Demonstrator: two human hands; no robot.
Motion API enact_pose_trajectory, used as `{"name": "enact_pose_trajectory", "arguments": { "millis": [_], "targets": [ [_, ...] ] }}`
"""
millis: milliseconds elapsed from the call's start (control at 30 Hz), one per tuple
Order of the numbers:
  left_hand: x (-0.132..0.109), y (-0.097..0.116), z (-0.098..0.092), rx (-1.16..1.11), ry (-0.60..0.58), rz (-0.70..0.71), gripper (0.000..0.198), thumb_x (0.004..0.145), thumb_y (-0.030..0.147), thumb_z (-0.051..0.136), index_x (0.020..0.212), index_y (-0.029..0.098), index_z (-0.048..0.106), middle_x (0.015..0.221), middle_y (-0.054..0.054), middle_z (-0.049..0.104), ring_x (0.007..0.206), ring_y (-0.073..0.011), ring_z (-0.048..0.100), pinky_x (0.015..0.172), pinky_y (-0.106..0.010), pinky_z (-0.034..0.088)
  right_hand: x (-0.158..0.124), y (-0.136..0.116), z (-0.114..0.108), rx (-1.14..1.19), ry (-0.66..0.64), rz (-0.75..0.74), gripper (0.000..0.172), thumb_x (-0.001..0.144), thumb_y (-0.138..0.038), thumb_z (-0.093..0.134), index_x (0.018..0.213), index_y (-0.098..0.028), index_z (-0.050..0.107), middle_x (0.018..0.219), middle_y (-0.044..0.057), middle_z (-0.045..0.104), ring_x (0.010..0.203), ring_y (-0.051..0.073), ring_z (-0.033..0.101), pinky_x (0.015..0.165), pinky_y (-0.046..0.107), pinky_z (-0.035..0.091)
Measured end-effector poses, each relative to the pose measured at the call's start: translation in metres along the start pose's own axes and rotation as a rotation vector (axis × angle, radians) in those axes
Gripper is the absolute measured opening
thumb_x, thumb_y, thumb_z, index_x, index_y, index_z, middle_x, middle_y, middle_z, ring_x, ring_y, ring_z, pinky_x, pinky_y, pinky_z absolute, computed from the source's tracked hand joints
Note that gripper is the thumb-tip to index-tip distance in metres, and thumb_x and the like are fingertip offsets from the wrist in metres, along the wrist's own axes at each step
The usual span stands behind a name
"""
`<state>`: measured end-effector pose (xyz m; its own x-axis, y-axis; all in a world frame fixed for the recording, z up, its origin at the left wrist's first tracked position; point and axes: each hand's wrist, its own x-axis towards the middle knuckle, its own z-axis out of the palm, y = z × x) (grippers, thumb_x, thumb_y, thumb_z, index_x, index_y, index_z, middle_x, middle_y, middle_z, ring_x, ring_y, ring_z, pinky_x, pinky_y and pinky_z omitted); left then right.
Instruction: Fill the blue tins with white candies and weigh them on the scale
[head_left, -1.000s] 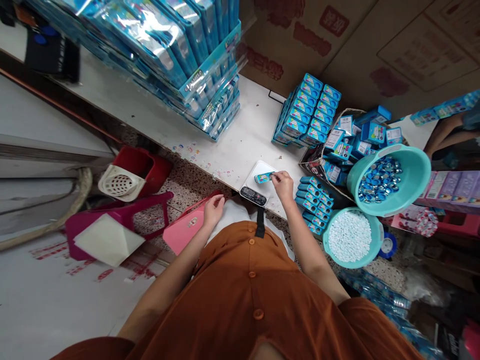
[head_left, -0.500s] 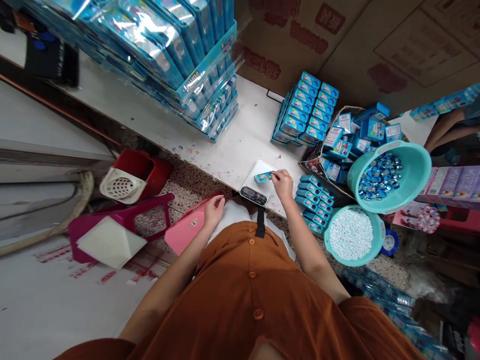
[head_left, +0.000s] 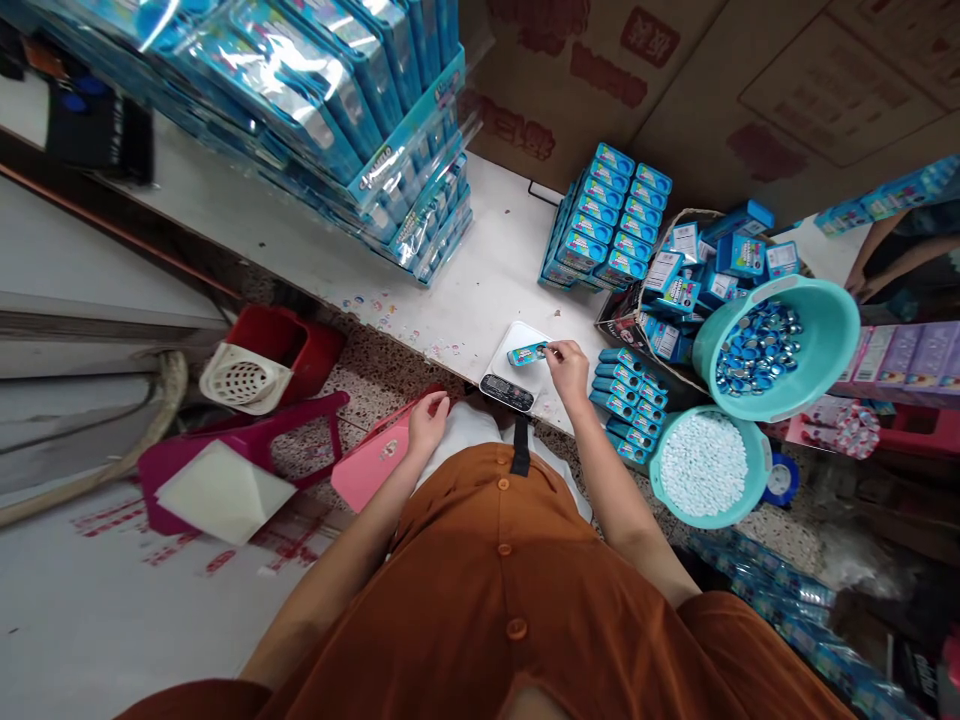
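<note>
A white digital scale (head_left: pixel 499 378) stands at the table's front edge, its dark panel facing me. A small blue printed box (head_left: pixel 525 354) lies on the scale plate, a dark round opening at its right end. The fingers of my right hand (head_left: pixel 568 368) are pinched together at that opening; whatever they hold is too small to make out. Over my lap rests my left hand (head_left: pixel 429 422), fingers loosely bent and apart, holding nothing. Right of my right hand, several blue boxes with round openings (head_left: pixel 628 405) are stacked in rows.
A tilted turquoise basin (head_left: pixel 825 355) holds blue-and-silver caps; another basin (head_left: pixel 757 490) below holds white pellets. Behind them is a carton of loose blue boxes (head_left: pixel 679 295). Stacked blue boxes (head_left: pixel 600 230) and wrapped display packs (head_left: pixel 390 170) stand farther back. A pink case (head_left: pixel 367 470) is at my left.
The view has shifted slightly. My right hand stays pinched at the box's end on the scale, and my left hand has hardly moved.
</note>
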<state>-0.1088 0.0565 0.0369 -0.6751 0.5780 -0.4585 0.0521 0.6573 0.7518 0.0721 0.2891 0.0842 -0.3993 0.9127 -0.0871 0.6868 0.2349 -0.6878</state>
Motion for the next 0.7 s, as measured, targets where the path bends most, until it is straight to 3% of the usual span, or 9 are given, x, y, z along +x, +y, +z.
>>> {"name": "enact_pose_trajectory", "arguments": {
  "millis": [300,533,700],
  "targets": [
    [-0.0006,0.0001,-0.0015,-0.003,0.001,-0.008,0.032,0.081,0.040,0.052,0.099,0.017,0.065,0.107,-0.009,0.068,0.103,-0.0223,0.060,0.099,-0.039,0.043,-0.0017,0.0005,0.0006,-0.035,0.000,-0.022,0.019,0.087,-0.027,0.052,0.086,-0.020,0.069,0.091,0.006,0.067,0.076,0.016,0.059,0.076,0.029,0.047],
    [0.0005,-0.0021,-0.0044,0.011,-0.009,-0.001,0.033,0.081,0.040,0.052,0.100,0.016,0.065,0.108,-0.010,0.068,0.105,-0.0225,0.060,0.100,-0.040,0.042,-0.0023,-0.0036,0.0053,-0.045,0.025,-0.066,0.015,0.086,-0.027,0.055,0.087,-0.021,0.069,0.095,0.006,0.069,0.094,0.020,0.059,0.089,0.034,0.044],
    [0.0052,-0.0053,-0.0073,0.022,-0.012,0.006,0.032,0.082,0.040,0.052,0.100,0.017,0.065,0.108,-0.010,0.068,0.104,-0.0223,0.061,0.100,-0.039,0.042,-0.0065,0.0003,0.0007,-0.019,0.124,-0.013,0.021,0.083,-0.034,0.058,0.094,-0.020,0.069,0.101,0.008,0.065,0.088,0.018,0.057,0.083,0.032,0.046]
  ]
}}
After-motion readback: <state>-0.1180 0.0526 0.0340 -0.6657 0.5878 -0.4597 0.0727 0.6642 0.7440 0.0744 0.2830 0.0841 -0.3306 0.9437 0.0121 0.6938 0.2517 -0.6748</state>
